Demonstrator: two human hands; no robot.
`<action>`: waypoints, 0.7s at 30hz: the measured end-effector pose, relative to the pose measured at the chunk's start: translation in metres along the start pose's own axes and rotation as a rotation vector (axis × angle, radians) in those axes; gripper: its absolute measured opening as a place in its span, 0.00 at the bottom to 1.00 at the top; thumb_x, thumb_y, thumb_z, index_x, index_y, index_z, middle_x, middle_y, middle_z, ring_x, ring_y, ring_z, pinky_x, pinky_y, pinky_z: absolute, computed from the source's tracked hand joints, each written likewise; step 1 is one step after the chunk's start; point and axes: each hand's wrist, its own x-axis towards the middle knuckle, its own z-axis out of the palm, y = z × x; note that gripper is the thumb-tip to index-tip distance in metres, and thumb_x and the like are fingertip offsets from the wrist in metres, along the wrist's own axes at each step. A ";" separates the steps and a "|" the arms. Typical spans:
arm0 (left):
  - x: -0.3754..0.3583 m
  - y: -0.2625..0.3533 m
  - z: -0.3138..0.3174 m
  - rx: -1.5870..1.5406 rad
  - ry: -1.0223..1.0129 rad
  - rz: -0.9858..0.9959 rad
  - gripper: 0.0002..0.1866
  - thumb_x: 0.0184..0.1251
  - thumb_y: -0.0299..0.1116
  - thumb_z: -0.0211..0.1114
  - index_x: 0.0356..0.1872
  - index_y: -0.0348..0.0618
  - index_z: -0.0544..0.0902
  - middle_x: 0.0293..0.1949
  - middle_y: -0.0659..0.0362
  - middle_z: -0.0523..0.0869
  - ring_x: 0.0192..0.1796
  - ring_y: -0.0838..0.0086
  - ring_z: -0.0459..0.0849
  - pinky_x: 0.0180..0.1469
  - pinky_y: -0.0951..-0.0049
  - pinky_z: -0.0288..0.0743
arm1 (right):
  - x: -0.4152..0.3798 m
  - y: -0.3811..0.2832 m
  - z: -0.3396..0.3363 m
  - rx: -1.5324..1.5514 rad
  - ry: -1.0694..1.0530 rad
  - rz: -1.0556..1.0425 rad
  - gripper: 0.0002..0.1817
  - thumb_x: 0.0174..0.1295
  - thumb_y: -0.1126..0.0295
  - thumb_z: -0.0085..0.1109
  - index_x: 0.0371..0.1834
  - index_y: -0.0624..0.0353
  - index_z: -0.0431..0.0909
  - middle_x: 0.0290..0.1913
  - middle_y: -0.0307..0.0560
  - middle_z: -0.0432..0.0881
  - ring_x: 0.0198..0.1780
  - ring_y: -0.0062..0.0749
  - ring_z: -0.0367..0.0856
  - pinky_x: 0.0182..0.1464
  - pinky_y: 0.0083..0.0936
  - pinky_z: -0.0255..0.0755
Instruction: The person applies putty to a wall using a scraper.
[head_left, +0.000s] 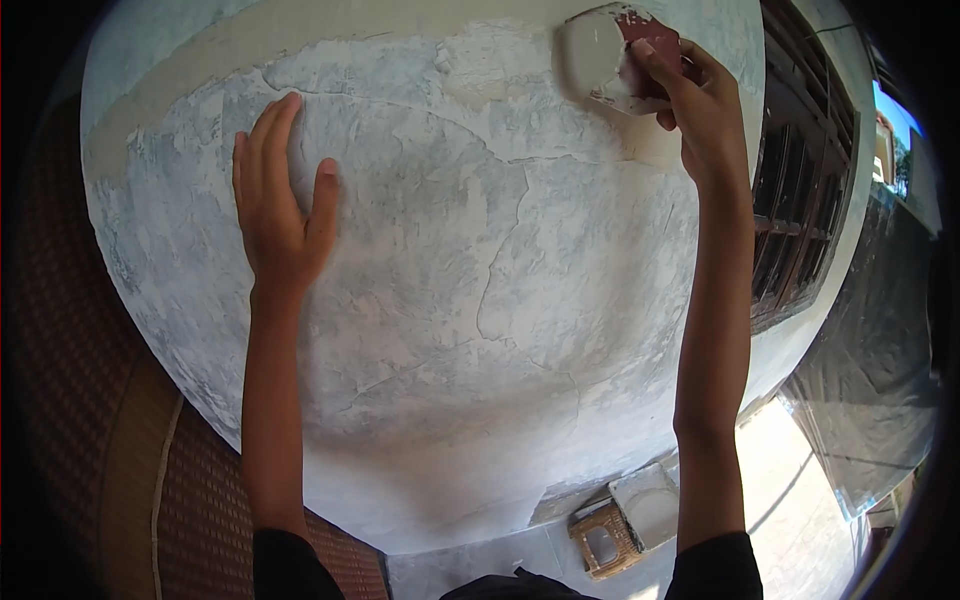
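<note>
A cracked wall [400, 250], patchy grey and white, fills most of the head view. At its upper right, my right hand [705, 100] grips a flat dark red scraper [652, 50] between thumb and fingers. Pale filler covers the scraper's left part, which is held against or close to the wall. On the left, my left hand [280, 190] rests with its fingers pointing up against the wall, thumb apart, holding nothing. Thin cracks run across the surface between the two hands.
Dark wooden window shutters [795, 200] are to the right. A brown stool [605, 540] and a whitish container [648, 505] stand on the floor at the wall's foot. Translucent sheeting [870, 350] hangs at the far right; a brown woven surface [215, 500] lies lower left.
</note>
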 end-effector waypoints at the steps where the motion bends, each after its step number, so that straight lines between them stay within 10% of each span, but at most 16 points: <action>1: 0.000 0.000 0.001 0.002 0.002 0.003 0.27 0.75 0.39 0.56 0.73 0.46 0.68 0.71 0.55 0.73 0.75 0.58 0.67 0.80 0.47 0.44 | -0.003 -0.003 0.007 0.034 -0.038 -0.022 0.20 0.62 0.59 0.72 0.49 0.63 0.83 0.32 0.41 0.85 0.26 0.15 0.75 0.23 0.16 0.60; 9: 0.001 0.001 0.000 0.003 -0.003 -0.003 0.27 0.75 0.40 0.56 0.73 0.46 0.68 0.71 0.54 0.73 0.75 0.58 0.66 0.80 0.46 0.43 | -0.026 -0.047 0.067 -0.078 -0.183 0.000 0.17 0.67 0.66 0.66 0.53 0.68 0.82 0.38 0.54 0.87 0.34 0.28 0.84 0.38 0.26 0.80; 14: 0.001 0.000 0.000 -0.006 0.001 0.008 0.28 0.75 0.40 0.56 0.73 0.46 0.68 0.71 0.55 0.73 0.75 0.58 0.66 0.81 0.46 0.43 | -0.015 0.003 0.029 -0.003 0.057 0.045 0.23 0.61 0.59 0.73 0.50 0.67 0.82 0.34 0.44 0.85 0.27 0.17 0.75 0.24 0.18 0.63; 21: 0.001 0.000 0.003 -0.004 0.009 -0.004 0.28 0.74 0.41 0.57 0.73 0.47 0.68 0.72 0.55 0.72 0.76 0.58 0.66 0.81 0.46 0.42 | -0.019 -0.005 0.017 0.163 0.009 0.069 0.23 0.61 0.60 0.73 0.53 0.65 0.81 0.35 0.44 0.86 0.26 0.20 0.77 0.24 0.19 0.65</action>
